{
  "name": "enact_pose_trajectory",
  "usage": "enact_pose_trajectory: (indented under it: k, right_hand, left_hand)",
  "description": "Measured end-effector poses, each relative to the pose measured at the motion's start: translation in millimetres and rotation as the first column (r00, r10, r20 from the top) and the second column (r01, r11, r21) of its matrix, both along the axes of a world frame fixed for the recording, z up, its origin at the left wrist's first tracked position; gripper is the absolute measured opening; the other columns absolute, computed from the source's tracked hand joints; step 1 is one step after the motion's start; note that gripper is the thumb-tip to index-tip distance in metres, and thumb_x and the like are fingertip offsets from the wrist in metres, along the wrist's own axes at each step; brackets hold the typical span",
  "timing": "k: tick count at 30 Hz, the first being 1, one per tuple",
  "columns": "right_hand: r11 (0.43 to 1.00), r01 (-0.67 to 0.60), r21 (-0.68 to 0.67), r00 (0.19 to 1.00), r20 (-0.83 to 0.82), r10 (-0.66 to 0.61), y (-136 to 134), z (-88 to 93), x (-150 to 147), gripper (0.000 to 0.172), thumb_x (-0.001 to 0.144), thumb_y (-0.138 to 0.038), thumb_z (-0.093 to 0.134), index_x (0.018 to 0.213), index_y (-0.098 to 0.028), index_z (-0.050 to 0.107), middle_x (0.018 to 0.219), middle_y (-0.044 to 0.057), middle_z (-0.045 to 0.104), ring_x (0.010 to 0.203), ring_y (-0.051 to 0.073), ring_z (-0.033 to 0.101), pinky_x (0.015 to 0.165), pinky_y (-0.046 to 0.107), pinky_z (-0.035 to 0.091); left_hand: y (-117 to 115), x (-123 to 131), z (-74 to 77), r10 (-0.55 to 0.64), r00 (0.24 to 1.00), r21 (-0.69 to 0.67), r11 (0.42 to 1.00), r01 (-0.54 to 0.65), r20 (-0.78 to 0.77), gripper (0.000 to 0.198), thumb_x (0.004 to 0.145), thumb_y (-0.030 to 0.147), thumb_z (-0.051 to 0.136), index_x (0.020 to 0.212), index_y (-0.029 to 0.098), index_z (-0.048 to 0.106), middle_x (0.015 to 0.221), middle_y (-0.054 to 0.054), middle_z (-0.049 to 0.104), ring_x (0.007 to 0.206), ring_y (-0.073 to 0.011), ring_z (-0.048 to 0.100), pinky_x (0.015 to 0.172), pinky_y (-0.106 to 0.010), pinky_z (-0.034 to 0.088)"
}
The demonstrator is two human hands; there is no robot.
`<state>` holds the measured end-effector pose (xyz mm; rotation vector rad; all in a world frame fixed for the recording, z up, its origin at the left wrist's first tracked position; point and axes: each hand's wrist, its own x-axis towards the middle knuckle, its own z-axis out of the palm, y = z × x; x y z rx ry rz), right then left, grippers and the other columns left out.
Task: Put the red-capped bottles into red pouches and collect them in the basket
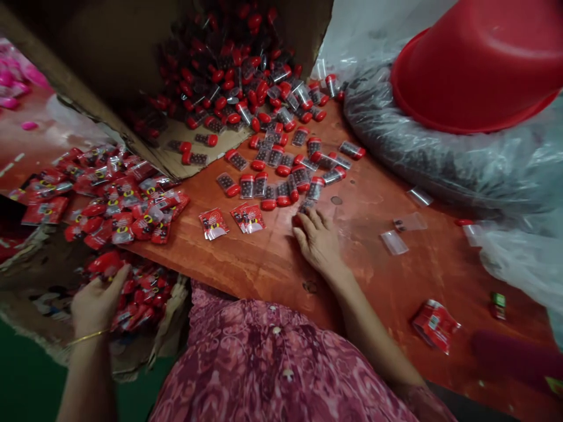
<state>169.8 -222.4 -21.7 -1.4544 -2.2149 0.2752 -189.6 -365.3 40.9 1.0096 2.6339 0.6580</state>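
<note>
Okay, left hand (99, 305) is just below the tipped cardboard box (88, 58), fingers together, clamped on a red foil sachet (105, 264), with a heap of similar sachets (141, 299) beside it. Right hand (319, 243) lies on the tabletop (387, 275) in front of the box, fingers apart, touching a red-capped clear tube (307, 206) of dark pellets. Many more tubes (272, 158) spill from the box mouth across the tabletop. Two loose sachets (231, 221) lie near the box corner. Right of the box, an upturned red plastic basin (475, 67) sits on a clear plastic bag (431, 158) of dark pellets.
</note>
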Motion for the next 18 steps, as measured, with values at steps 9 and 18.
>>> enact_pose_trajectory:
  k: [9,18]
  right_hand:
    - [0.982,0.103,0.160,0.994,0.006,-0.105,-22.7,-11.7,9.6,0.018,0.086,-0.030,0.049,0.091,-0.018,0.062,0.113,0.011,0.063,0.111,0.027,0.048,0.093,0.044,0.037]
    - [0.971,0.117,0.209,0.992,-0.072,-0.104,-33.9,-21.1,7.3,0.018,0.086,-0.029,0.049,0.093,-0.017,0.061,0.111,0.013,0.064,0.108,0.024,0.053,0.091,0.041,0.040]
  left_hand:
    - [36.4,73.8,-10.3,-0.305,0.917,0.338,0.861,0.380,-0.255,0.026,0.080,0.039,0.051,0.092,0.025,0.070,0.108,-0.001,0.069,0.109,-0.0252,0.058,0.099,-0.047,0.040]
    - [136.5,143.2,-53.6,-0.735,0.631,-0.040,0.659,0.751,-0.249,0.027,0.085,0.030,0.049,0.103,0.026,0.068,0.126,-0.008,0.058,0.131,-0.0312,0.035,0.105,-0.057,0.024]
